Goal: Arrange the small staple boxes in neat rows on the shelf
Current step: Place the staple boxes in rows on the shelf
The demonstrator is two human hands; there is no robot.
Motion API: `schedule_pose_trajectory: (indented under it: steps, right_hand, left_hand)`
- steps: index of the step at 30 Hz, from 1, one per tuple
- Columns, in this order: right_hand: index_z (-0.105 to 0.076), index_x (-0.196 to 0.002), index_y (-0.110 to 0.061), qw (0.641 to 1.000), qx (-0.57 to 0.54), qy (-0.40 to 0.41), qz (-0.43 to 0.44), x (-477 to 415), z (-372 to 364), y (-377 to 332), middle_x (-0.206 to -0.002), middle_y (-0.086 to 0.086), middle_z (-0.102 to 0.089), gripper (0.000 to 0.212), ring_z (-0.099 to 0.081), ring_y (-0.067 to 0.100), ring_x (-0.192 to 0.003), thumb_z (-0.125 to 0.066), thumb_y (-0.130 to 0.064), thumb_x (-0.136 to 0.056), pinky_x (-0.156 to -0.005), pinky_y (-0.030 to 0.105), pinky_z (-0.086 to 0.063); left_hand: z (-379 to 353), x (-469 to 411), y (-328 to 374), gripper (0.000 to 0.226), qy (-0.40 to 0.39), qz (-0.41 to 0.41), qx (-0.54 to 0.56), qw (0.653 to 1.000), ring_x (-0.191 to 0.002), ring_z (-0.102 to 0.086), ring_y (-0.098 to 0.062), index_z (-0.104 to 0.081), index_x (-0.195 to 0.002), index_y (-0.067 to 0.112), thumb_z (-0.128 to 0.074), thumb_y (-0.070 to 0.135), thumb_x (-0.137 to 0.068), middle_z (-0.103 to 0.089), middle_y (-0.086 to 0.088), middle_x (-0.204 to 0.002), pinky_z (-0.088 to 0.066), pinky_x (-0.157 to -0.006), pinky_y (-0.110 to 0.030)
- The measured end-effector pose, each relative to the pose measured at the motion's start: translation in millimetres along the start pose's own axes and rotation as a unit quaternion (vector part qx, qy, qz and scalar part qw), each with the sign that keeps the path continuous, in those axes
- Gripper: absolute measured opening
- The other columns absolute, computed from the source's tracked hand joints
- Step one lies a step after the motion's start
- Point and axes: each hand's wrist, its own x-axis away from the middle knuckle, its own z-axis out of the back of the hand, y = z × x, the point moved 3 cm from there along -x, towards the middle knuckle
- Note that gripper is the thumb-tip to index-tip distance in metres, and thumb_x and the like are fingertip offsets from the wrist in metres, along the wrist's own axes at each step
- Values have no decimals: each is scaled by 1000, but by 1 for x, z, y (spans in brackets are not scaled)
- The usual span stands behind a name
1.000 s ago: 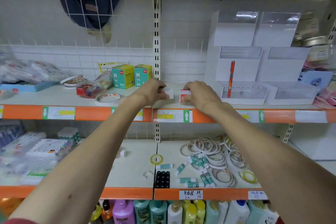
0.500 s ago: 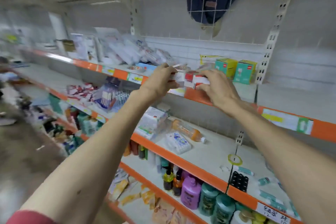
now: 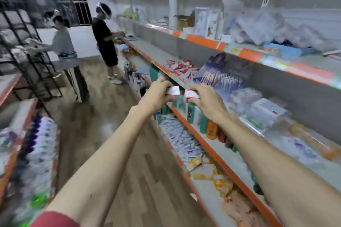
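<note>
Nearest, the left hand [image 3: 156,97] pinches a white box [image 3: 173,90] between thumb and curled fingers, and the right hand [image 3: 208,104] pinches a red-and-white box [image 3: 191,94] the same way. The two boxes are close together but apart. Both are in the air off the shelf's front edge, above the floor [image 3: 129,171], not resting on any board.

The main risk is a drop. Each box is held only at its end by the fingertips, so a knock between the two or a loosened thumb would likely send one to the floor or in among the bottles below. The view is also smeared with motion, so a hurried set-down could land a box crooked or nudge others out of line.

Farther along, a heap of boxes [image 3: 180,67] in red and white lies loose by the front edge of the middle shelf [image 3: 160,66]. Setting more down beside it could push some over that edge.

Counted: two hands and two held boxes, one in each. Any extra box behind the fingers is hidden. The heap is too blurred to count. Far down the aisle stand two people, a person in black [image 3: 105,42] and a person in grey [image 3: 60,40].
</note>
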Motion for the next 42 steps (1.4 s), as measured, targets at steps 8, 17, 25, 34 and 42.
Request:
schedule_pose_trajectory:
  steps: [8,17,25,34,42]
  right_hand:
    - [-61,-113,-14,990,14,-140,2,-29,-170,-80,-112,8,-59,29,-54,29,-108,-70,-27,-88,-84,46,-50]
    - [-60,-120,-18,987,8,-162,19,-104,-244,-104,-115,6,-59,35,-52,26,-111,-68,-31,-89,-86,45,-48]
    - [-59,-122,-19,984,-18,-178,17,-212,-319,-72,-117,4,-57,37,-52,25,-110,-68,-32,-89,-87,44,-47]
    - [-57,-129,-17,981,-35,-193,3,-358,-392,-45,-121,4,-58,45,-52,25,-115,-68,-34,-88,-89,41,-46]
    - [-58,-126,-17,980,-50,-191,35,-466,-443,-60,-120,5,-59,43,-51,26,-113,-69,-33,-88,-93,45,-44]
  left_hand:
    - [-34,75,-177,47,-74,114,17,991,-108,-49,-29,-60,-119,5,-74,32,-83,-55,-15,-113,-37,-90,-31]
    - [-38,49,-277,40,-54,161,17,985,-107,-50,-26,-61,-118,8,-72,28,-85,-53,-12,-116,-39,-89,-30]
    - [-73,-40,-365,38,-83,185,22,979,-104,-50,-26,-62,-116,7,-73,24,-84,-52,-12,-112,-38,-88,-28]
    - [-72,-163,-460,37,-77,200,20,977,-103,-49,-28,-60,-116,5,-71,22,-86,-50,-14,-109,-40,-91,-35]
    - [-55,-238,-540,41,-61,222,11,973,-104,-48,-28,-59,-121,4,-72,21,-86,-49,-15,-111,-37,-88,-28]
